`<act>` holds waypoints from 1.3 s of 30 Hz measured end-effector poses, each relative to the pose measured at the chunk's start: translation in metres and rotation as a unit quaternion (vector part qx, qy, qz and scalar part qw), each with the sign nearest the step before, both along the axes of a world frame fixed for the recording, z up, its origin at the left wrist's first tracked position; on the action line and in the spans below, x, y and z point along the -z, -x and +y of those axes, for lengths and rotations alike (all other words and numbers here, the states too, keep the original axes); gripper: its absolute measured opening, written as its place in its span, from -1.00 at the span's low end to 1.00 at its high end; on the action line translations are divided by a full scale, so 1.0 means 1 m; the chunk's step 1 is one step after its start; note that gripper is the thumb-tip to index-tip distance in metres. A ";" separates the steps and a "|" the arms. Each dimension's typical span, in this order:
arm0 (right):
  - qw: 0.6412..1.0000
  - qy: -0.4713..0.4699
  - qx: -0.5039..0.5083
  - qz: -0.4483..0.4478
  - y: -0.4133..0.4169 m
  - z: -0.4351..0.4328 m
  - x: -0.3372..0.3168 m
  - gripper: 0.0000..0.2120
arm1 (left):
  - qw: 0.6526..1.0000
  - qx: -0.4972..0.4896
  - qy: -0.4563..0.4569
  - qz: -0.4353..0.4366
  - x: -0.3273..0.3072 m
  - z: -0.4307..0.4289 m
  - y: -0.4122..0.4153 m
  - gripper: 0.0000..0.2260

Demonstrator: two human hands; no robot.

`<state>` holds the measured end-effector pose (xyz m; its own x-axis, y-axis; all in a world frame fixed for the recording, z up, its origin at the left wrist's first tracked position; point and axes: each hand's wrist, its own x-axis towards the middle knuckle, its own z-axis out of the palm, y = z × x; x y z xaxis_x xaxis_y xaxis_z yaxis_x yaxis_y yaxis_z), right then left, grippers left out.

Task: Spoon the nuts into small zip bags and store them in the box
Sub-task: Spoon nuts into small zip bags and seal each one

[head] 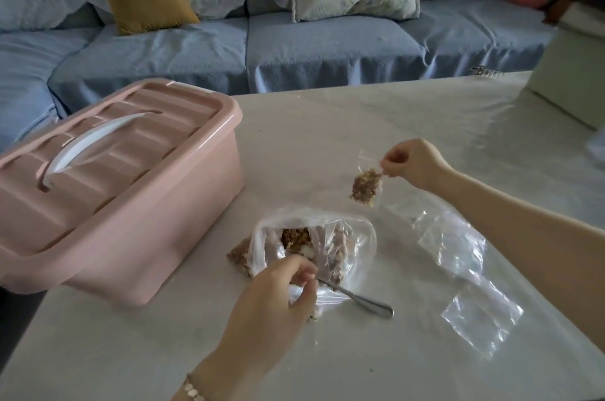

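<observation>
A large clear plastic bag of brown nuts (314,243) lies open near the middle of the white table (409,112). My left hand (281,296) grips the metal spoon (366,302) by its stem, its bowl inside that bag. My right hand (415,165) pinches the top edge of a small zip bag (366,186), which hangs with nuts in its lower part. The pink box (108,184) with a white handle stands at the left, its lid on.
More clear empty bags (471,286) lie on the table under my right forearm. A pale box (576,73) stands at the table's far right corner. A blue sofa with cushions (294,40) runs behind the table.
</observation>
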<state>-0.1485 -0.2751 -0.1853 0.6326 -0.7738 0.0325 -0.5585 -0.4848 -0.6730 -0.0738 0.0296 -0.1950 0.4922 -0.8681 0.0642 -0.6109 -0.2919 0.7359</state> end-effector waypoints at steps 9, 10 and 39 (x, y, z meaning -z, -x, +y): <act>0.993 -0.005 0.035 0.109 0.015 -0.018 0.025 -0.71 | 1.000 0.002 0.003 -0.003 -0.002 -0.006 0.007 -0.87; 0.994 -0.006 0.035 0.099 0.024 -0.016 0.024 -0.71 | 1.000 0.000 0.006 0.002 -0.003 -0.008 0.010 -0.86; 0.989 -0.110 -0.085 0.041 0.129 0.128 -0.025 -0.76 | 0.983 0.057 -0.042 0.168 -0.015 -0.019 0.043 -0.61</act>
<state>-0.2775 -0.1469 -0.1607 0.7472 -0.6392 -0.1820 -0.5391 -0.4227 -0.7285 -0.1171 0.0106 -0.1796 0.3719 -0.9145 -0.1596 -0.3703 -0.3038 0.8778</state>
